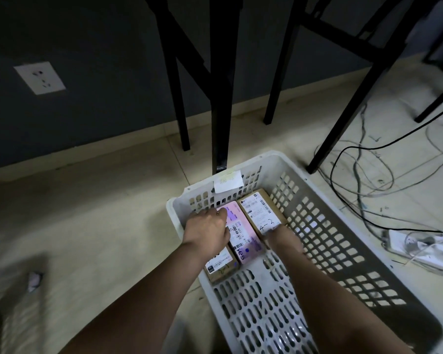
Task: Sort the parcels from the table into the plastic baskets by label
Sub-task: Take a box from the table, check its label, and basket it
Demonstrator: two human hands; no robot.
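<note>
Resting curled on the pink parcel, left hand; right hand, grip unclear, beside brown parcel.

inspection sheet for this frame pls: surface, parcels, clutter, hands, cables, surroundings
Surface: tiled floor; white plastic basket on it, paper tag on far rim.
Job's things: pink parcel, brown box marked 4-3, another brown box, side by side in the basket.
Clutter: papers on the floor, right.
Grip: left hand on the pink parcel; right hand at the 4-3 box, fingers hidden.
Cables: loose tangle right.
Surroundings: black table legs, wall socket.
</note>
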